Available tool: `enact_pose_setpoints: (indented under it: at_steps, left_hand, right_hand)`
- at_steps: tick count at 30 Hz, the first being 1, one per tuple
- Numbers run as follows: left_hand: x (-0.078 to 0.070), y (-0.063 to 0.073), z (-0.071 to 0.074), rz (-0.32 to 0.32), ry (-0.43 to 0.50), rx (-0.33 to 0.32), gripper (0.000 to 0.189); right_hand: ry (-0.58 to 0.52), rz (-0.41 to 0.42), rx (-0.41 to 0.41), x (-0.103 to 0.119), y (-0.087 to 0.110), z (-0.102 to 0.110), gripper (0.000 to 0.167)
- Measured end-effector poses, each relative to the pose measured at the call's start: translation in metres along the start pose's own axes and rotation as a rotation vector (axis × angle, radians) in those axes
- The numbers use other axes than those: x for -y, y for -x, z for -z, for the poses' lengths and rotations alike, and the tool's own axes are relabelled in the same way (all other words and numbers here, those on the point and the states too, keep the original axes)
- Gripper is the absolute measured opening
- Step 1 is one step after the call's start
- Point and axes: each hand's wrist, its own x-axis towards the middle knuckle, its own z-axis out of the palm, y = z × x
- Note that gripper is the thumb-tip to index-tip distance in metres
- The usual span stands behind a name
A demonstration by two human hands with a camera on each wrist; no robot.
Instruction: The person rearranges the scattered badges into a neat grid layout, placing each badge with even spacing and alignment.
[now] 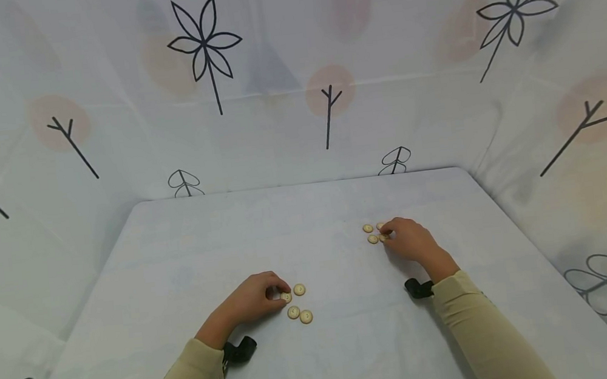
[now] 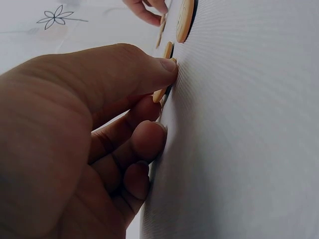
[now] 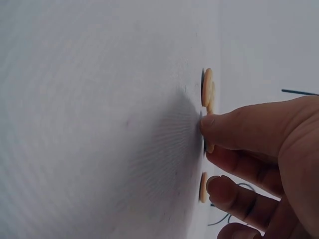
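My left hand (image 1: 253,297) is at a small group of round, pale wooden buttons on the left half of the table. Between its thumb and forefinger it pinches one button (image 1: 286,298), whose edge shows in the left wrist view as a tan button (image 2: 158,95). Three others lie beside it: an upper button (image 1: 299,289), a lower button (image 1: 293,312) and a lowest button (image 1: 306,317). Farther back, my right hand (image 1: 411,241) pinches a button (image 1: 383,238) by its edge. Near those fingers lie a button (image 1: 367,228), a button (image 1: 373,239) and a partly hidden button (image 1: 380,225).
A white cloth covers the table (image 1: 187,237). Around it hang white curtains (image 1: 276,131) printed with flowers and twigs. Each wrist carries a black camera, the left camera (image 1: 240,350) and the right camera (image 1: 418,288), close above the cloth.
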Motion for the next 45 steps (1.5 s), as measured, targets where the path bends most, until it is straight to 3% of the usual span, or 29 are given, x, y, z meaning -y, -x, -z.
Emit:
enact_pose_setpoints:
  at_steps: [18, 45]
  left_hand:
    - [-0.001, 0.001, 0.0, -0.004, -0.002, -0.004, 0.018]
    - [0.001, 0.001, 0.0, -0.024, -0.025, -0.011, 0.016]
  right_hand:
    - [-0.024, -0.013, 0.027, -0.008, -0.004, -0.001, 0.027]
    - [-0.052, -0.014, 0.002, 0.004, 0.001, 0.0, 0.03]
